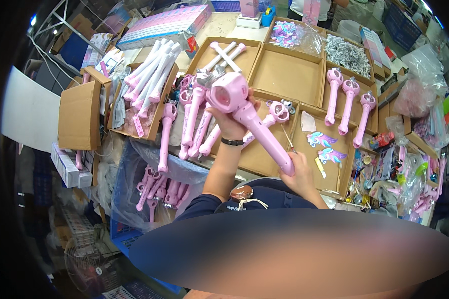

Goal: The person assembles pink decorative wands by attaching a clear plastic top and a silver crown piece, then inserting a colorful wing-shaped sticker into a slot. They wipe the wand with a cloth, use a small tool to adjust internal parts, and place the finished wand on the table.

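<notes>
Cardboard trays (284, 74) hold pink wands (348, 99) and unicorn stickers (324, 147). Left hand (232, 122) grips the pink wand (249, 117) under its round head, right hand (299, 172) clamps the handle end, raised above the surface. Bagged stuff at right is too blurry.

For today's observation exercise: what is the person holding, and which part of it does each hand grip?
A pink toy wand. The left hand grips it just below its round head; the right hand grips the bottom end of the handle.

Flat pink-and-white box (165, 24) at table's far left; brown cardboard trays (286, 74) mid-table.
</notes>
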`<move>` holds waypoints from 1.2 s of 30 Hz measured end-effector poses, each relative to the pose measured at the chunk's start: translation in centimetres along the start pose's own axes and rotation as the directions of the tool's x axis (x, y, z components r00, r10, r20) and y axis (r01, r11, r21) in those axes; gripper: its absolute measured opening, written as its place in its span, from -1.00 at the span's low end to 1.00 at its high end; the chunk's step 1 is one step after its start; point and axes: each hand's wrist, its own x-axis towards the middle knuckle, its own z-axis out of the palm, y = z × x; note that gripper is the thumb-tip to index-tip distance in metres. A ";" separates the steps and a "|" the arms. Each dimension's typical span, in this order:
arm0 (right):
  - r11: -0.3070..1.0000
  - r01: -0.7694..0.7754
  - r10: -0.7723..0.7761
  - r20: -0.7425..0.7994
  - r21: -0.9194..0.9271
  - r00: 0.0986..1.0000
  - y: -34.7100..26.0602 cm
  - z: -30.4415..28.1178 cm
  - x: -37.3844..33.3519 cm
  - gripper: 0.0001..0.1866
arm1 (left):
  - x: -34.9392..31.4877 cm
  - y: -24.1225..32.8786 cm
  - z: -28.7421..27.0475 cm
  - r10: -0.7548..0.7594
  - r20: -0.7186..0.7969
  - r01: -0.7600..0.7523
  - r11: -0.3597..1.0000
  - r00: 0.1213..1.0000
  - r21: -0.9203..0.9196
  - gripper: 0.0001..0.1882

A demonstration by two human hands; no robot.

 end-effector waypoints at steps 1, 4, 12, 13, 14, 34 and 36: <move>1.000 0.000 -0.001 0.027 0.028 1.000 -0.1 -0.2 0.0 -0.50 | 0.0 0.1 -0.3 0.014 -0.064 -0.015 1.000 0.998 -0.021 0.09; 0.993 -0.003 -0.008 0.092 0.116 0.996 -0.3 -0.5 -0.1 -0.49 | -0.1 0.0 -0.7 0.008 -0.152 -0.034 0.985 0.988 -0.168 0.09; 0.990 0.015 -0.019 0.028 0.140 0.999 -0.2 -1.0 -0.3 -0.44 | -0.1 -0.2 0.4 -0.048 -0.255 0.026 0.995 0.966 -0.092 0.11; 0.995 0.014 -0.013 -0.009 0.097 1.000 -0.1 -0.9 -0.4 -0.45 | -0.2 -0.2 0.5 -0.089 -0.269 0.068 0.994 0.959 -0.087 0.11; 0.999 0.022 -0.019 -0.061 0.046 0.998 0.1 -0.7 -0.5 -0.45 | -0.3 -0.1 0.5 -0.083 -0.241 0.077 0.996 0.967 -0.033 0.10; 0.984 -0.020 0.007 0.075 0.176 0.997 1.1 -1.7 -0.4 -0.42 | -1.8 1.0 3.7 0.094 -0.190 -0.049 0.972 0.977 0.229 -0.20; 0.973 -0.033 0.016 0.077 0.230 0.997 0.8 -1.9 -0.6 -0.42 | -2.2 0.9 4.5 0.121 -0.158 -0.079 0.966 0.980 0.247 -0.23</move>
